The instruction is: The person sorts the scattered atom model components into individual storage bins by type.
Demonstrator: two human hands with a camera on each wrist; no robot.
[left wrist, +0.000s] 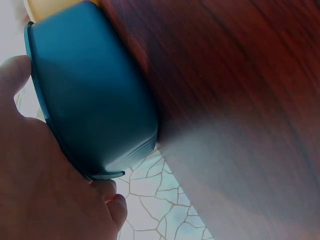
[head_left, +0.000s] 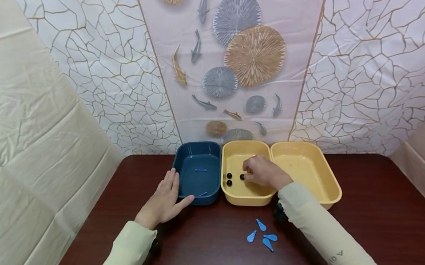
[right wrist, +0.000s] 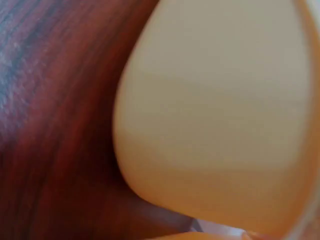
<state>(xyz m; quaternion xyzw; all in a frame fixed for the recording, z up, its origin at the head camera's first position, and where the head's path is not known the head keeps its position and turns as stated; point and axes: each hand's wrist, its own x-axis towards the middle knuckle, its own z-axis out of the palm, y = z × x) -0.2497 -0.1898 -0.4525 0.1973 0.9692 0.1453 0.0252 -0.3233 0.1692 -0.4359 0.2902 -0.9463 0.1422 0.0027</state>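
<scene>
My left hand [head_left: 163, 200] rests with spread, straight fingers on the near left edge of a dark blue tray [head_left: 219, 174]; the thumb lies over its front rim. Two small blue sticks [head_left: 200, 170] lie inside that tray. In the left wrist view the hand [left wrist: 45, 185] touches the rim of the tray [left wrist: 95, 90]. My right hand [head_left: 264, 172] reaches into the middle yellow tray [head_left: 250, 200], fingers bent, at a small black ball [head_left: 242, 177]. Whether it pinches this ball is unclear. Two more black balls [head_left: 229, 179] lie to the left.
A second yellow tray [head_left: 306, 169] adjoins on the right, under the right forearm's far side. Several light blue teardrop-shaped pieces [head_left: 267, 243] lie on the dark wooden table [head_left: 204, 250] in front. A patterned cloth [head_left: 222, 50] hangs behind the trays.
</scene>
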